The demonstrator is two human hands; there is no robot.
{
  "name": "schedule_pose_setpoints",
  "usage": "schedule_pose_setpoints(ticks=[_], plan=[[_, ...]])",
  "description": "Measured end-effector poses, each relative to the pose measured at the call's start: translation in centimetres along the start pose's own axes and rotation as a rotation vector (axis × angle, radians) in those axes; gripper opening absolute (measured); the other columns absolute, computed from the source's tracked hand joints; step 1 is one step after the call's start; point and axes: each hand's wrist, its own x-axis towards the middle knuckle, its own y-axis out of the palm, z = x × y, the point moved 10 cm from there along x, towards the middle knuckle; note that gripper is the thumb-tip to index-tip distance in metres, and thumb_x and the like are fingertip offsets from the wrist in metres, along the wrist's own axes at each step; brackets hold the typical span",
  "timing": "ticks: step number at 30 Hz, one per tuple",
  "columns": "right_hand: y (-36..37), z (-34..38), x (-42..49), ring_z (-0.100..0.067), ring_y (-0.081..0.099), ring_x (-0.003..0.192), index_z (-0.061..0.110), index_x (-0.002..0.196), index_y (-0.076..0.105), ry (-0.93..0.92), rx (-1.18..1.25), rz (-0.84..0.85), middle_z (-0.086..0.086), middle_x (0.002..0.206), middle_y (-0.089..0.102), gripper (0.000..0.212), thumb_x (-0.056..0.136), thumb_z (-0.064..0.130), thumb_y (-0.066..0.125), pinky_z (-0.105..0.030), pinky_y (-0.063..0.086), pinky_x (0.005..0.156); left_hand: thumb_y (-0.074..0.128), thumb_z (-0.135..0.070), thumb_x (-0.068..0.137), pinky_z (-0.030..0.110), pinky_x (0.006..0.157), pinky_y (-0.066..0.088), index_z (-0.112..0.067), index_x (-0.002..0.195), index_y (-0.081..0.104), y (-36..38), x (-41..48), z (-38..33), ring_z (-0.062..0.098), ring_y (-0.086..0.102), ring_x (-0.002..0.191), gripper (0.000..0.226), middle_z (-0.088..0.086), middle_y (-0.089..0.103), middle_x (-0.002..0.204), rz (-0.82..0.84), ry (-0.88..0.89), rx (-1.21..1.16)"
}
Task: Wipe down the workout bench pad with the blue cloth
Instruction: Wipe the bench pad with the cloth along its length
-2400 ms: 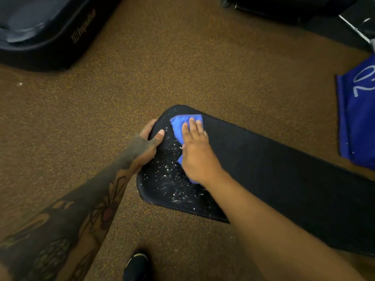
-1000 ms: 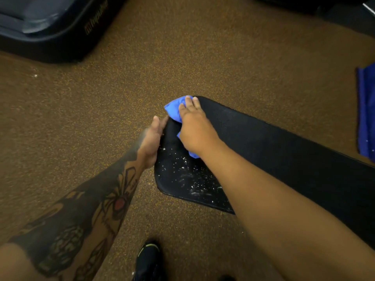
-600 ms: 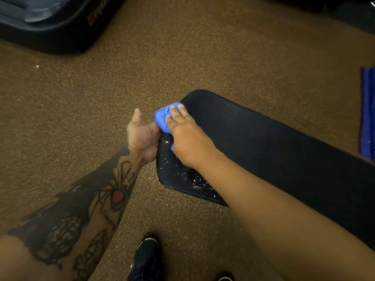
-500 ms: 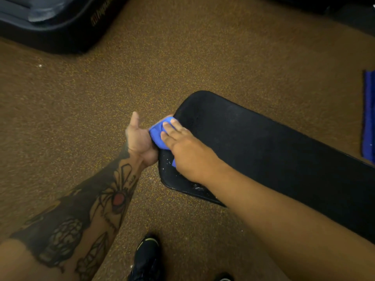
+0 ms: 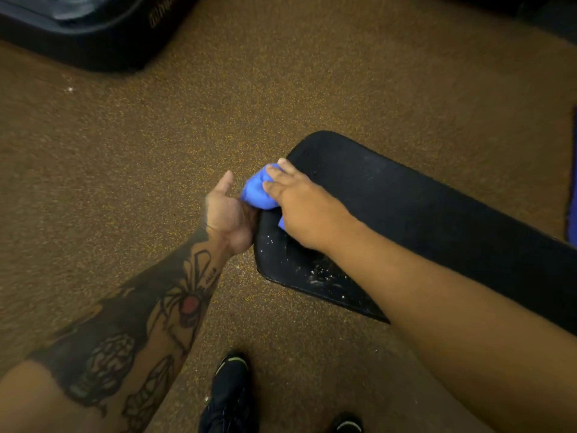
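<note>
The black bench pad (image 5: 421,214) runs from the centre to the right edge. White specks dot its near-left corner. My right hand (image 5: 299,204) presses the bunched blue cloth (image 5: 257,192) at the pad's left edge, partly past it. Just left of the pad, my left hand (image 5: 229,214) is cupped palm-up against that edge, touching the cloth's underside. Most of the cloth is hidden under my right hand.
Brown speckled floor surrounds the pad. A dark machine base (image 5: 87,29) sits at top left. A blue fabric item (image 5: 573,182) shows at the right edge. My black shoes (image 5: 229,395) stand below the pad's end.
My right hand swept the cloth leftward across the pad's end to its edge, clearing most specks. My left hand let go of the pad's edge and turned palm-up beside it.
</note>
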Motion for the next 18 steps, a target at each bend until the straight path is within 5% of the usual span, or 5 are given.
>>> schedule_pose_setpoints(ticks=[7, 12, 15, 18], plan=[[2.5, 4.1, -4.9, -0.025, -0.001, 0.15, 0.004, 0.15, 0.026, -0.198, -0.029, 0.091, -0.012, 0.162, 0.012, 0.069, 0.088, 0.003, 0.056, -0.031, 0.001, 0.119, 0.018, -0.06, 0.096, 0.04, 0.074, 0.062, -0.006, 0.119, 0.061, 0.5, -0.2, -0.1, 0.03, 0.073, 0.094, 0.072, 0.017, 0.074, 0.108, 0.056, -0.049, 0.012], [0.1, 0.0, -2.8, -0.023, -0.001, 0.15, 0.007, 0.15, 0.027, -0.016, -0.002, -0.002, -0.01, 0.163, 0.007, 0.073, 0.086, 0.002, 0.059, -0.025, 0.003, 0.116, 0.023, -0.055, 0.099, 0.038, 0.095, 0.052, -0.008, 0.134, 0.056, 0.6, 0.1, -0.2, 0.028, 0.065, 0.115, 0.068, 0.015, 0.067, 0.126, 0.032, -0.023, 0.109], [2.2, 3.5, -5.5, -0.026, -0.002, 0.15, 0.003, 0.15, 0.024, -0.153, 0.01, 0.047, -0.014, 0.162, 0.008, 0.069, 0.088, 0.004, 0.054, -0.03, -0.003, 0.119, 0.019, -0.054, 0.101, 0.036, 0.089, 0.05, -0.013, 0.131, 0.055, 1.0, 0.5, 0.0, 0.024, 0.069, 0.105, 0.063, 0.011, 0.071, 0.118, 0.025, -0.027, 0.199], [3.2, 4.1, -7.7, -0.027, -0.001, 0.15, 0.005, 0.15, 0.024, -0.249, -0.045, 0.096, -0.012, 0.162, 0.009, 0.067, 0.089, 0.002, 0.051, -0.037, 0.004, 0.122, 0.017, -0.05, 0.103, 0.037, 0.101, 0.046, -0.012, 0.147, 0.039, 2.3, 0.6, 0.2, 0.026, 0.055, 0.125, 0.062, 0.01, 0.054, 0.143, 0.093, -0.016, 0.283]])
